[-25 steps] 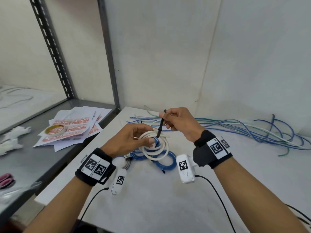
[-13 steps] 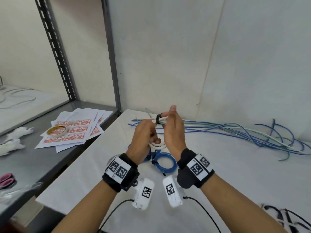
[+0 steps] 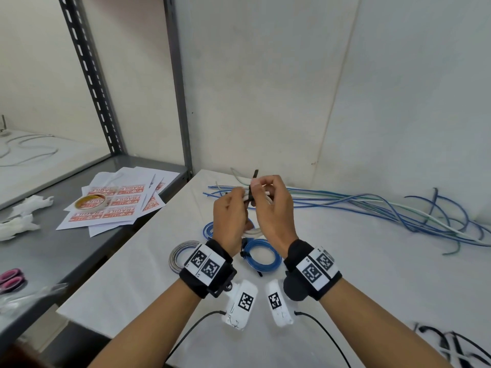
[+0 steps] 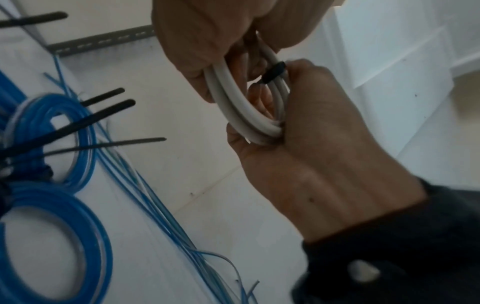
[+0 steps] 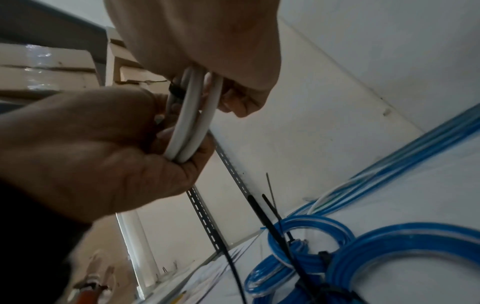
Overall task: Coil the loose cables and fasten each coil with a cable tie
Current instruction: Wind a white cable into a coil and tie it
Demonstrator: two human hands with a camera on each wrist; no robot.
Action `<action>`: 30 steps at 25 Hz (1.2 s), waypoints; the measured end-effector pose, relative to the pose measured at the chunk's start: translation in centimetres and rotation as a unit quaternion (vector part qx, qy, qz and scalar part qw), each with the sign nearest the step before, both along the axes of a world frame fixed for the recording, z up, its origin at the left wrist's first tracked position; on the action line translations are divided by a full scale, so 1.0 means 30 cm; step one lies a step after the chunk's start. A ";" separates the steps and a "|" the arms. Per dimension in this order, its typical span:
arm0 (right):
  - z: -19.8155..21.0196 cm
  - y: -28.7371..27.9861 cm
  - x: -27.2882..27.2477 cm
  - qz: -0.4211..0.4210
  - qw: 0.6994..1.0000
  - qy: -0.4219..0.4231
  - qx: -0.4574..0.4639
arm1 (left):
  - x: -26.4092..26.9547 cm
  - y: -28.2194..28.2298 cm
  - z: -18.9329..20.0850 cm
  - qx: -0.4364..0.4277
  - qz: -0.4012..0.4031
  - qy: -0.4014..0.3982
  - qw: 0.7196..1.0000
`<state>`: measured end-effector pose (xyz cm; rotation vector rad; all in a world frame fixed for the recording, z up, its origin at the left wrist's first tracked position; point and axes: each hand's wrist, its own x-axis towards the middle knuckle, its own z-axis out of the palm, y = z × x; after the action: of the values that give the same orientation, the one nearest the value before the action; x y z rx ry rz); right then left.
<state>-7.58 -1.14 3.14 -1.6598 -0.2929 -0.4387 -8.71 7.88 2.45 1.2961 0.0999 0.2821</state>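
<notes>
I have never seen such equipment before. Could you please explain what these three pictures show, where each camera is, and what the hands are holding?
No machine is here: a person works with two bare hands. The wide picture comes from a camera on the head; the two close pictures come from cameras strapped to the wrists, which look along each hand.

The left hand and the right hand together hold a white cable coil above the white table. A black cable tie is wrapped around the coil, and its free end sticks up beside the right hand's fingers.

On the table lie blue coils already fastened with black ties, a grey coil, and loose blue and white cables. On the grey shelf to the left lie a roll of tape, "FRAGILE" labels and pink-handled scissors.
</notes>
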 end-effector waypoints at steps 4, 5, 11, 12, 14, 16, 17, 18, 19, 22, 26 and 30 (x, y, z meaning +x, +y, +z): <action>0.007 -0.028 0.016 0.085 0.989 0.099 0.064 | -0.006 0.028 -0.021 0.085 0.028 -0.047 0.995; 0.013 -0.038 0.018 0.099 0.987 0.110 0.066 | -0.003 0.037 -0.029 0.112 0.037 -0.059 0.991; 0.058 -0.051 0.035 0.048 0.992 0.086 0.085 | 0.000 0.058 -0.014 0.209 0.028 -0.117 0.971; 0.063 -0.054 0.041 0.038 0.992 0.088 0.083 | 0.001 0.055 -0.005 0.199 0.013 -0.124 0.972; 0.066 -0.061 0.048 0.026 0.992 0.095 0.075 | -0.004 0.050 0.013 0.182 -0.002 -0.129 0.975; 0.066 -0.062 0.048 0.020 0.992 0.096 0.074 | -0.005 0.044 0.019 0.170 -0.004 -0.129 0.977; 0.067 -0.062 0.046 0.015 0.992 0.098 0.078 | -0.004 0.039 0.016 0.169 -0.003 -0.130 0.977; 0.067 -0.063 0.048 0.010 0.991 0.104 0.084 | -0.003 0.035 0.011 0.170 -0.002 -0.132 0.977; 0.070 -0.061 0.053 0.011 0.988 0.118 0.096 | -0.002 0.035 0.007 0.170 0.000 -0.137 0.976; 0.075 -0.063 0.066 0.026 0.970 0.189 0.147 | 0.003 0.023 -0.006 0.159 -0.001 -0.144 0.977; 0.071 -0.070 0.057 0.042 0.967 0.207 0.144 | -0.008 0.009 0.004 0.144 0.003 -0.149 0.978; 0.085 -0.069 0.052 0.048 0.972 0.189 0.132 | 0.006 0.021 -0.009 0.121 0.015 -0.141 0.983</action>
<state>-6.03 -3.21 5.68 -1.4253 -0.0278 -0.0777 -8.54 8.52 2.19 1.4824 -0.1594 0.5130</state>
